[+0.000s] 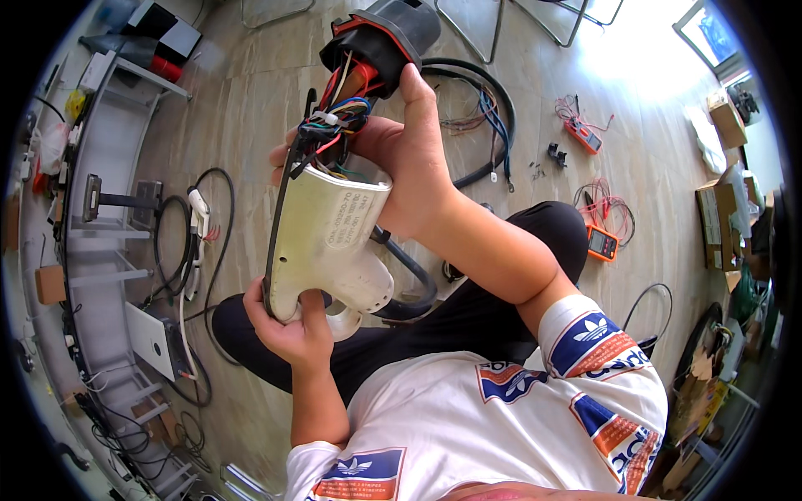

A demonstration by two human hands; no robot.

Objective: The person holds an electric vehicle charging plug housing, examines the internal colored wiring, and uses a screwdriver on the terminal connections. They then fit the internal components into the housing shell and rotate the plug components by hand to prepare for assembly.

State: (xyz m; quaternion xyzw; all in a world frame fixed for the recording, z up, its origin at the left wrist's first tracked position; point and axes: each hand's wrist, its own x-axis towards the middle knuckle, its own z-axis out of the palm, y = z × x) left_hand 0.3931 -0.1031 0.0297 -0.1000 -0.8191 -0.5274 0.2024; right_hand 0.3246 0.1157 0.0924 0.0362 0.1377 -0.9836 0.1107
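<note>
In front of me I hold an opened EV charging plug, tilted, its top end away from me. Its white handle shell (330,230) has a looped grip at the near end. My left hand (294,330) is closed around that end, thumb on the shell by the grip opening. A dark round connector head (393,37) with a red seal sits at the far end. Between head and shell a bundle of coloured wires (338,121) is exposed, with a white tie. My right hand (409,154) wraps the plug there, thumb against the head; some fingers are hidden behind it.
Thick black cable (409,280) runs below the plug across my crossed legs. On the floor to the right lie two orange multimeters (601,242) with leads and a small black part (556,154). Another cable with a white plug (199,209) lies left, beside metal shelving (109,159). Cardboard boxes (718,221) stand right.
</note>
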